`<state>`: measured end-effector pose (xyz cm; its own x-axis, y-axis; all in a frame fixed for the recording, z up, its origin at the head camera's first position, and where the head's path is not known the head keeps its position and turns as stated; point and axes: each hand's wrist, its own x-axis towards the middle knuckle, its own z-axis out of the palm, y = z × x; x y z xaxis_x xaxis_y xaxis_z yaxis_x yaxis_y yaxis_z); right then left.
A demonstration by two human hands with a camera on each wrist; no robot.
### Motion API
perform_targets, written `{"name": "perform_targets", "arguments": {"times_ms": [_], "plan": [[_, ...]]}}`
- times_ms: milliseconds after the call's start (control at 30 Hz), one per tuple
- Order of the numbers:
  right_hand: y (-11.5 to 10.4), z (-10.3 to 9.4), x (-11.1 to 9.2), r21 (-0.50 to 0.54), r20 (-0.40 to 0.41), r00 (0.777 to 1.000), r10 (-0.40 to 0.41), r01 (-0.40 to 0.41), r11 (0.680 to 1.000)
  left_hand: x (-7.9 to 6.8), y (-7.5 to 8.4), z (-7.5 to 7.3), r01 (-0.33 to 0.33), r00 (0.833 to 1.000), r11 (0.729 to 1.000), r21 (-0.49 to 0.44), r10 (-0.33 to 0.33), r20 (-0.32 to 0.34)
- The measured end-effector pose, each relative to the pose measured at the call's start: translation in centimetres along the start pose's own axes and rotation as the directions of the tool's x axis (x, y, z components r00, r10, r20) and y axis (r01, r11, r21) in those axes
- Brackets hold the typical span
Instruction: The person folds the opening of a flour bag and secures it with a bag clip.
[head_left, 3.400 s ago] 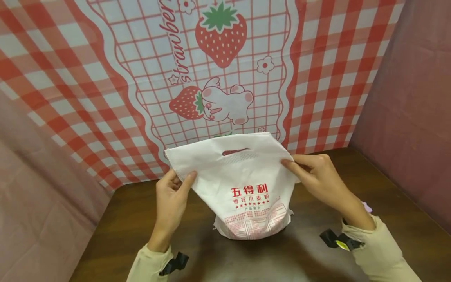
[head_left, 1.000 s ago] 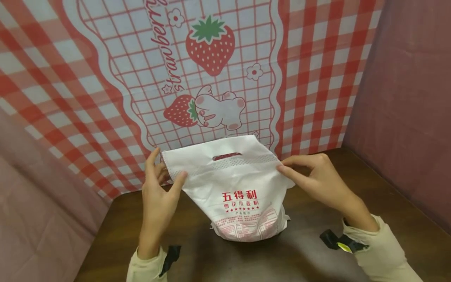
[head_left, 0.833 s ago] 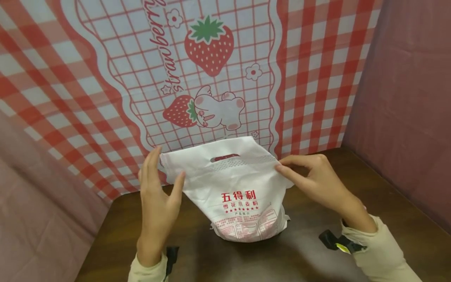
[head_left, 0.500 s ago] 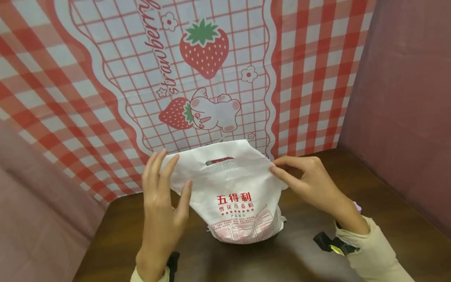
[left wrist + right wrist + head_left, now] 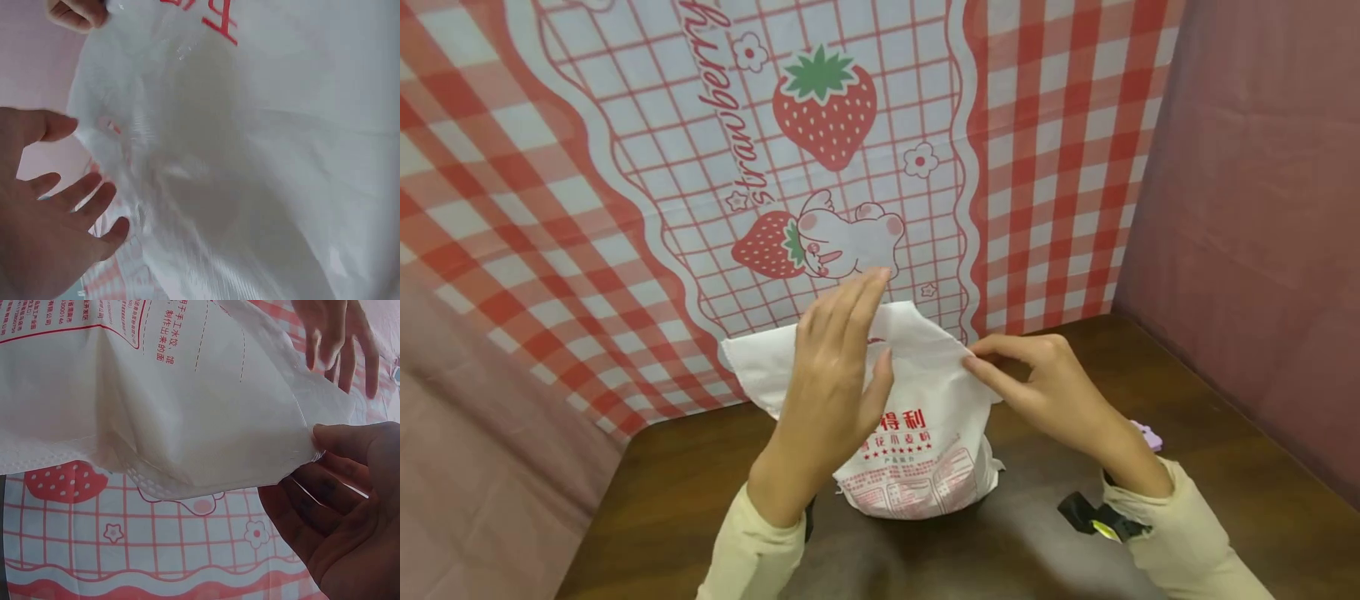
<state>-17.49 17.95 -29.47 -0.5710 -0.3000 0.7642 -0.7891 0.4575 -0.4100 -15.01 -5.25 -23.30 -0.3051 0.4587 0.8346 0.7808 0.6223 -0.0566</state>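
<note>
A white cloth flour bag point(image 5: 925, 475) with red Chinese print stands upright on the table, its lower part bulging and its flat top raised. My right hand point(image 5: 1045, 387) pinches the bag's upper right edge between thumb and fingers; the right wrist view shows the thumb point(image 5: 344, 440) on top of the fabric. My left hand point(image 5: 835, 358) is in front of the bag's top, fingers extended upward, covering most of the handle slot point(image 5: 876, 340) and part of the print. In the left wrist view its spread fingers point(image 5: 94, 194) hold nothing beside the white fabric.
The dark wooden table point(image 5: 1180, 417) extends to both sides of the bag. A small purple object point(image 5: 1147, 435) lies behind my right wrist. A red-checked strawberry cloth point(image 5: 1060, 167) hangs close behind the bag, with pink curtains point(image 5: 1255, 208) at the sides.
My left hand has let go of the bag's upper left edge, straightened its fingers and moved right across the bag's front. My right hand keeps its pinch on the right edge.
</note>
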Motion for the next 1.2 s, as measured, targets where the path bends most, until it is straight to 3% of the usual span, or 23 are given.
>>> {"name": "perform_targets", "arguments": {"times_ms": [100, 200, 367, 667, 833, 1000, 1200], "plan": [[0.1, -0.2, 0.0, -0.014, -0.005, 1.000, -0.005, 0.005, 1.000, 0.6, -0.4, 1.2, 0.011, 0.997, 0.998, 0.058, -0.015, 0.073], [0.1, -0.3, -0.1, -0.009, 0.007, 1.000, -0.006, 0.006, 1.000, 0.7, -0.7, 1.8, 0.023, 0.996, 0.996, 0.088, -0.031, 0.087], [0.1, -0.1, -0.2, 0.002, 0.045, 0.999, -0.014, 0.014, 1.000, 0.5, -1.0, 2.0, 0.020, 1.000, 0.998, 0.059, -0.021, 0.015], [0.0, -0.4, -0.3, -0.091, 0.042, 0.998, -0.050, 0.054, 0.994, 0.7, -1.6, 1.7, -0.040, 0.997, 0.999, 0.016, 0.041, -0.070], [0.0, -0.5, -0.5, -0.109, 0.027, 0.997, -0.069, 0.072, 0.992, 0.4, -1.5, 1.4, -0.027, 0.996, 1.000, -0.015, 0.026, -0.082], [-0.4, -0.6, -0.6, -0.142, 0.062, 0.995, -0.074, 0.082, 0.986, -0.3, -0.7, 0.9, 0.011, 0.988, 1.000, -0.005, -0.011, -0.157], [-0.5, -0.5, -0.5, -0.136, 0.089, 0.994, -0.064, 0.076, 0.988, -0.8, 0.1, 0.8, 0.015, 0.978, 1.000, 0.022, -0.010, -0.209]]}}
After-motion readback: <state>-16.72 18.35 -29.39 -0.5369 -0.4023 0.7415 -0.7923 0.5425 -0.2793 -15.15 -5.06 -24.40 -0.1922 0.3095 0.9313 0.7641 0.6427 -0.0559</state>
